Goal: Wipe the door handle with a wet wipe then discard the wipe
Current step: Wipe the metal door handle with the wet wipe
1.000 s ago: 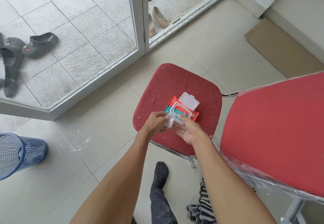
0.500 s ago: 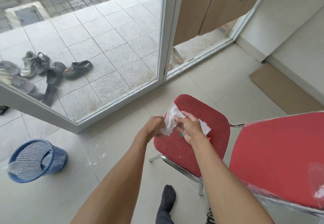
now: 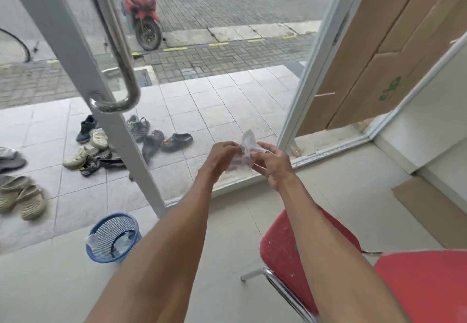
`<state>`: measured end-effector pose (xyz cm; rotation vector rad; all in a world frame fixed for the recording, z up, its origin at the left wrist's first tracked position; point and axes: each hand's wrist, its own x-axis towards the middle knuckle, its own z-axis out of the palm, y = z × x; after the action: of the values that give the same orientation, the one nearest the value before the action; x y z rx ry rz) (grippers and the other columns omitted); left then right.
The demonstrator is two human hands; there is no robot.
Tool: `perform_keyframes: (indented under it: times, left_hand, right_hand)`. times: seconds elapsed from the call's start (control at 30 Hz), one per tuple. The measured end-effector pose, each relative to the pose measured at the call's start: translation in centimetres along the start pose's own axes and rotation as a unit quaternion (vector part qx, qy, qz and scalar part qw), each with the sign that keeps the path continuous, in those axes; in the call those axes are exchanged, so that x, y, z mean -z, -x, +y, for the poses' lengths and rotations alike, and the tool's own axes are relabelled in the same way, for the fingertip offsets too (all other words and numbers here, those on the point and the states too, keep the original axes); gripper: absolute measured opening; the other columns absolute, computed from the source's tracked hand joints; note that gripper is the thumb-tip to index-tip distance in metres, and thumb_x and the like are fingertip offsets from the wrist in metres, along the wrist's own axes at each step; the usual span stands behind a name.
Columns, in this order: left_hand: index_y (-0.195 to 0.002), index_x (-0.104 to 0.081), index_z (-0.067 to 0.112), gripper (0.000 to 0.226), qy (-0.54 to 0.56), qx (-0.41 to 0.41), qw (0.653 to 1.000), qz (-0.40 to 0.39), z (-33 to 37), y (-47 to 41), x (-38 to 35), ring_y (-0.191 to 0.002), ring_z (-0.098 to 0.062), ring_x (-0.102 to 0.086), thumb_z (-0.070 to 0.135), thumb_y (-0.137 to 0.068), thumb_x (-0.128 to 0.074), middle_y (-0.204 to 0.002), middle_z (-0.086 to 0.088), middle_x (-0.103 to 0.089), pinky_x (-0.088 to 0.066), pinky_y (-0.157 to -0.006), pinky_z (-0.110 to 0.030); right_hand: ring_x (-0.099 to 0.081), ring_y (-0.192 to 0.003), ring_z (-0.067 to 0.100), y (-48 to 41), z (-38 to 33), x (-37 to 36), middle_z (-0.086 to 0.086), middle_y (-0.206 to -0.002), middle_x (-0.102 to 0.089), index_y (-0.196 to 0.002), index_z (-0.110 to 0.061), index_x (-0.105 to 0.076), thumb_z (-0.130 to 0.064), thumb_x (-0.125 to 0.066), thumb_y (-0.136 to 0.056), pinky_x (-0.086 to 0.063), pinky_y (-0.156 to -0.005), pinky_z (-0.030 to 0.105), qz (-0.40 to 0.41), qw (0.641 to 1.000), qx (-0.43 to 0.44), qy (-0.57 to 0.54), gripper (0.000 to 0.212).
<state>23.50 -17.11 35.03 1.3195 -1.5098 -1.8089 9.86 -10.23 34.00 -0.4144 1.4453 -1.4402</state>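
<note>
A thin white wet wipe (image 3: 245,146) is pinched between both my hands at chest height in front of the glass door. My left hand (image 3: 219,159) grips its left side and my right hand (image 3: 271,163) grips its right side. The chrome bar door handle (image 3: 118,52) runs down the white door frame at the upper left, ending in a curved foot, well above and left of my hands. A blue mesh waste basket (image 3: 112,238) with a clear liner stands on the floor below the handle, left of my left forearm.
A red padded chair (image 3: 285,249) sits under my right forearm, with a second red seat (image 3: 424,287) at the lower right. Several shoes (image 3: 101,146) lie outside on the tiles. Cardboard sheets (image 3: 374,52) cover the right door. A motorbike (image 3: 141,7) is parked beyond.
The wipe came out of the pack on the red chair and rose with both hands. My view lifted from the chair to the door, bringing the handle into sight.
</note>
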Motion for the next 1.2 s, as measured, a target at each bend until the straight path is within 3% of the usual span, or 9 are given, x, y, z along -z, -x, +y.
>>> perform_keyframes:
  times: [0.1, 0.27, 0.4, 0.47, 0.6, 0.73, 0.87, 1.07, 1.2]
  left_hand:
    - [-0.095, -0.073, 0.012, 0.017, -0.02, -0.046, 0.998, 0.029, 4.1, 2.4, 4.8, -0.077, -0.018, -0.064, 0.005, -0.084, -0.063, -0.087, -0.007, -0.069, -0.051, -0.065, -0.025]
    - [-0.081, -0.073, 0.021, 0.018, -0.035, -0.091, 0.993, 0.072, 9.3, 6.0, 12.6, -0.078, -0.02, -0.068, 0.006, -0.085, -0.063, -0.086, -0.007, -0.072, -0.055, -0.057, -0.019]
    - [-0.097, -0.074, 0.016, 0.025, -0.06, -0.101, 0.989, 0.086, 12.3, 8.7, 18.3, -0.104, -0.031, -0.067, 0.001, -0.084, -0.059, -0.108, -0.014, -0.072, -0.054, -0.094, -0.04]
    - [-0.108, -0.072, 0.007, 0.029, -0.07, -0.103, 0.988, 0.093, 13.6, 9.9, 20.8, -0.107, -0.032, -0.065, -0.001, -0.084, -0.058, -0.114, -0.015, -0.071, -0.049, -0.1, -0.042]
    - [-0.1, -0.07, 0.005, 0.024, -0.069, -0.118, 0.986, 0.101, 16.4, 11.1, 24.3, -0.092, -0.027, -0.063, -0.003, -0.08, -0.058, -0.104, -0.016, -0.069, -0.049, -0.077, -0.03]
    - [-0.096, -0.068, 0.004, 0.018, -0.06, -0.119, 0.983, 0.128, 18.8, 11.3, 27.7, -0.084, -0.025, -0.061, 0.001, -0.083, -0.057, -0.095, -0.014, -0.066, -0.049, -0.074, -0.03]
    - [-0.084, -0.071, 0.006, 0.01, -0.064, -0.159, 0.972, 0.162, 21.5, 10.9, 30.9, -0.077, -0.024, -0.055, 0.011, -0.081, -0.063, -0.079, -0.013, -0.061, -0.041, -0.074, -0.031]
    - [-0.088, -0.074, 0.007, 0.029, -0.074, -0.167, 0.971, 0.156, 25.5, 11.0, 34.1, -0.073, -0.022, -0.065, 0.027, -0.066, -0.071, -0.074, -0.004, -0.071, -0.047, -0.069, -0.029]
    - [-0.103, -0.07, -0.001, 0.055, -0.089, -0.166, 0.97, 0.157, 27.5, 10.8, 36.0, -0.087, -0.023, -0.058, 0.035, -0.062, -0.074, -0.09, -0.013, -0.064, -0.044, -0.08, -0.04]
  right_hand:
    - [-0.069, -0.074, 0.025, 1.7, -3.5, -5.4, 0.013, -0.093, -0.07, -0.121, -0.002, -0.056, 0.01, -0.066, -0.08, -0.059, -0.065, 0.032, -0.047, 0.999, 0.021, 0.01, 0.044]
    - [-0.07, -0.076, 0.028, 3.7, -7.7, -13.4, 0.011, -0.087, -0.071, -0.117, 0.001, -0.063, -0.004, -0.069, -0.082, -0.059, -0.066, 0.032, -0.127, 0.991, 0.039, 0.012, 0.036]
    - [-0.073, -0.082, 0.031, 4.9, -10.0, -19.2, 0.012, -0.09, -0.075, -0.107, 0.002, -0.068, -0.016, -0.076, -0.08, -0.059, -0.069, 0.035, -0.169, 0.985, 0.044, 0.014, 0.033]
    - [-0.073, -0.083, 0.03, 5.5, -11.0, -22.0, 0.013, -0.092, -0.075, -0.107, 0.002, -0.068, -0.018, -0.078, -0.079, -0.059, -0.07, 0.035, -0.194, 0.979, 0.047, 0.048, 0.036]
    - [-0.072, -0.076, 0.023, 5.8, -13.0, -26.6, 0.008, -0.084, -0.074, -0.104, 0.0, -0.069, -0.012, -0.077, -0.079, -0.059, -0.065, 0.03, -0.232, 0.966, 0.058, 0.097, 0.029]
    - [-0.067, -0.078, 0.023, 5.8, -15.7, -30.7, 0.009, -0.087, -0.069, -0.098, -0.005, -0.065, -0.005, -0.073, -0.08, -0.059, -0.075, 0.035, -0.256, 0.955, 0.077, 0.126, 0.019]
    - [-0.063, -0.081, 0.026, 5.4, -18.4, -33.9, 0.015, -0.09, -0.064, -0.081, -0.01, -0.059, 0.003, -0.07, -0.079, -0.059, -0.062, 0.026, -0.283, 0.945, 0.108, 0.124, 0.017]
    - [-0.065, -0.087, 0.024, 4.7, -21.4, -37.0, 0.013, -0.094, -0.068, -0.113, 0.009, -0.063, 0.002, -0.07, -0.077, -0.055, -0.076, 0.029, -0.332, 0.924, 0.113, 0.152, 0.037]
    - [-0.066, -0.075, 0.017, 4.7, -22.6, -38.6, 0.006, -0.084, -0.07, -0.103, -0.004, -0.071, -0.003, -0.076, -0.076, -0.055, -0.062, 0.022, -0.345, 0.921, 0.12, 0.138, 0.028]
